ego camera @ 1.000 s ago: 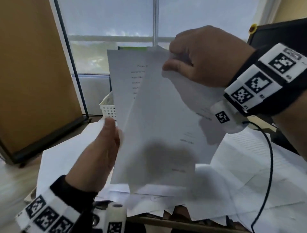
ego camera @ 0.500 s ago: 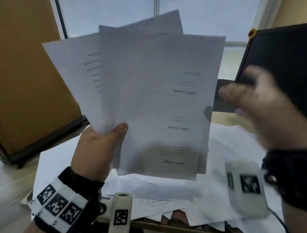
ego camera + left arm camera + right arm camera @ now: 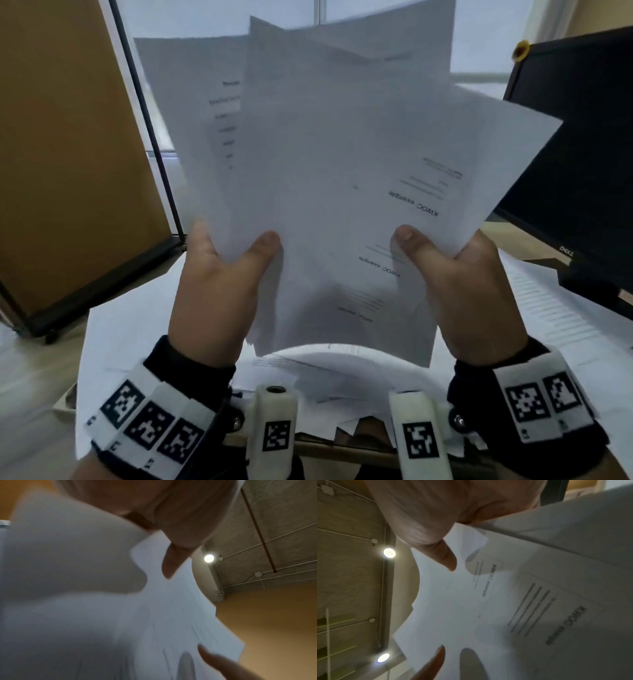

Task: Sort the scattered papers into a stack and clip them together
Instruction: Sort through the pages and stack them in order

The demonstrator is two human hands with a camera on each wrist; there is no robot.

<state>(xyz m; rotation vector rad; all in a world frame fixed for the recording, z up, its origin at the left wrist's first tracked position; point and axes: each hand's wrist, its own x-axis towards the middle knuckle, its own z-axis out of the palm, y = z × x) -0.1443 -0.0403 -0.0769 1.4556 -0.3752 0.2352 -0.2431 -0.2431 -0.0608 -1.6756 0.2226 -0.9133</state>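
Observation:
A fanned bundle of white printed sheets (image 3: 335, 164) is held upright in front of me, its edges uneven and the print upside down. My left hand (image 3: 236, 253) pinches the bundle's lower left, thumb on the front and fingers behind. My right hand (image 3: 442, 250) pinches its lower right the same way. In the left wrist view the thumb lies on the sheets (image 3: 154, 615). In the right wrist view the thumb presses on the printed sheets (image 3: 488, 601). More loose papers (image 3: 565, 318) lie scattered on the desk below. No clip is visible.
A black Dell monitor (image 3: 575, 154) stands at the right. A brown board in a black frame (image 3: 68, 154) leans at the left. A window is behind the papers. The desk's front edge (image 3: 342, 448) shows between my wrists.
My right hand, which was off the bundle half a second ago, has come back and now grips its lower right. The bundle has risen and fanned wider.

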